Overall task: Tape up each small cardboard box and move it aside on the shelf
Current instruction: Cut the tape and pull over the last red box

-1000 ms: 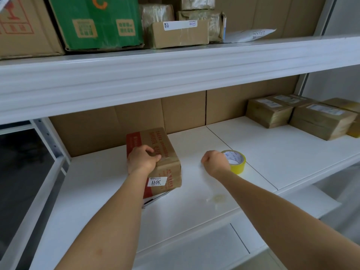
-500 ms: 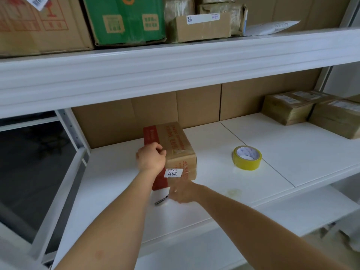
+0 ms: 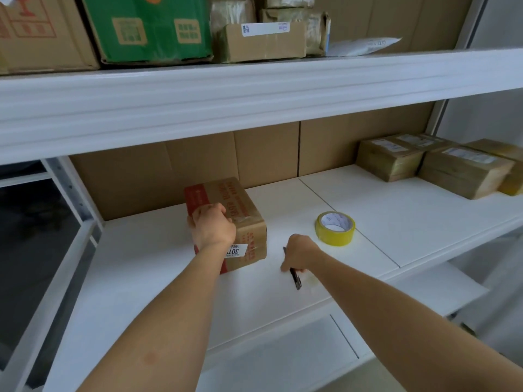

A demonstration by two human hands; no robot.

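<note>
A small brown cardboard box [image 3: 249, 222] with a red left side and a white "3011" label stands on the white shelf [image 3: 158, 267]. My left hand [image 3: 212, 227] lies on its near top edge with fingers curled over the box. To the right of the box, my right hand [image 3: 300, 253] grips a thin black cutter [image 3: 295, 276] just above the shelf. A yellow tape roll [image 3: 335, 228] lies flat on the shelf, a little right of my right hand.
Several taped brown boxes [image 3: 464, 171] stand at the shelf's right end. The upper shelf [image 3: 254, 91] overhangs, loaded with a green box [image 3: 147, 26] and other cartons. A cardboard sheet lines the back wall. A metal upright frames the left side.
My right hand left the tape roll, went to the box's near side where the black cutter lay, and now holds the cutter to the right of the box. My left hand stayed on the box.
</note>
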